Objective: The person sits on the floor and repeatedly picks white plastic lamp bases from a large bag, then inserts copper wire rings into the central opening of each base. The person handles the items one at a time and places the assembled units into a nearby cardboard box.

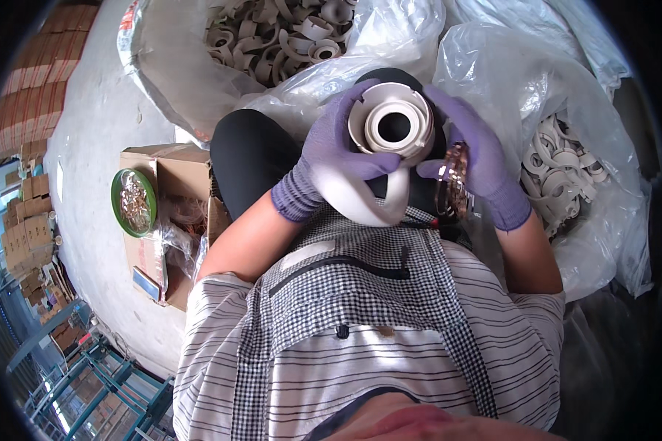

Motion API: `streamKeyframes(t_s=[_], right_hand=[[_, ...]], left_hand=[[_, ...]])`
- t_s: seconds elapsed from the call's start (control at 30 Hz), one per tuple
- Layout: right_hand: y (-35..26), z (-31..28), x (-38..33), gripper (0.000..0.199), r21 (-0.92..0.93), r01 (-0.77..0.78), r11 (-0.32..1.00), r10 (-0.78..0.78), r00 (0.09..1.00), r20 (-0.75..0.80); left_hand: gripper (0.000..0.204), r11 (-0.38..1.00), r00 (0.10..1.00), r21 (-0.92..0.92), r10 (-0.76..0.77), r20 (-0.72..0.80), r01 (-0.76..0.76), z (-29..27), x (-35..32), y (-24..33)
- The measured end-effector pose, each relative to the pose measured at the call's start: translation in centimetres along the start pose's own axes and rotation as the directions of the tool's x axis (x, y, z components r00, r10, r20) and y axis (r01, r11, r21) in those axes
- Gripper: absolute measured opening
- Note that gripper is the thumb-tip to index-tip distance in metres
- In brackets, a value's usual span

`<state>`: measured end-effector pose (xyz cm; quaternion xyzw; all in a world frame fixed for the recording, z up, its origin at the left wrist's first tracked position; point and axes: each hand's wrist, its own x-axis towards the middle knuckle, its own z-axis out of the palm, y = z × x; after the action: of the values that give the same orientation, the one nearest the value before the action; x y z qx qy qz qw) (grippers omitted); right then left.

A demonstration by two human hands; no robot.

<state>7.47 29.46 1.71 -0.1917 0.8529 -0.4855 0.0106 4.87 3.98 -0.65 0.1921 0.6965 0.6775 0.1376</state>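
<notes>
Your left hand (332, 143) grips the white handled part (417, 132) at one o'clock, round opening turned up, presumably to keep it visible. Your right hand (477, 151) curls its fingers around coppery strips (456, 170) just beside it, though the exact hold is unclear.

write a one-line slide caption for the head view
Gloved left hand grips a white ring-topped part; gloved right hand holds copper-coloured metal pieces.

A pale grey floor (92, 154) is carrying an open cardboard box (184, 176) on the left, a plastic bag (176, 62) of off-white parts (315, 29) farther off, and cardboard stacks (40, 66) standing far left
</notes>
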Motion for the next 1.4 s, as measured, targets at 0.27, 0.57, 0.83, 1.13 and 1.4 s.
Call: streamKeyframes(t_s=[0.27,0.57,0.83,1.13,1.4], right_hand=[[-4.9,0.9,-2.8,0.066,-0.398,0.283,0.873,-0.412,0.864,-0.289],[-4.3,4.0,-4.6,0.062,-0.061,0.105,0.993,-0.122,0.883,-0.453],[-2.0,4.7,-7.2,0.074,-0.491,0.002,0.871,-0.056,0.994,-0.097],[-1.5,4.4,-5.0,0.039,0.81,0.173,0.561,0.3,0.869,-0.393],[-1.2,5.4,-4.7,0.055,-0.04,-0.001,0.999,-0.015,0.911,-0.412]], left_hand=[[0.087,0.907,0.918,-0.255,-0.255,0.303,0.336,-0.2,-2.2,5.7],[0.077,0.86,0.895,0.331,0.437,-0.084,-0.389,1.8,-5.6,7.1],[0.051,0.677,0.816,0.576,0.577,-0.029,-0.458,2.2,-4.9,7.4],[0.05,0.77,0.909,0.537,0.416,-0.012,-0.345,1.7,-4.1,6.8],[0.049,0.718,0.924,0.638,0.382,-0.029,-0.277,2.7,-4.1,5.9]])
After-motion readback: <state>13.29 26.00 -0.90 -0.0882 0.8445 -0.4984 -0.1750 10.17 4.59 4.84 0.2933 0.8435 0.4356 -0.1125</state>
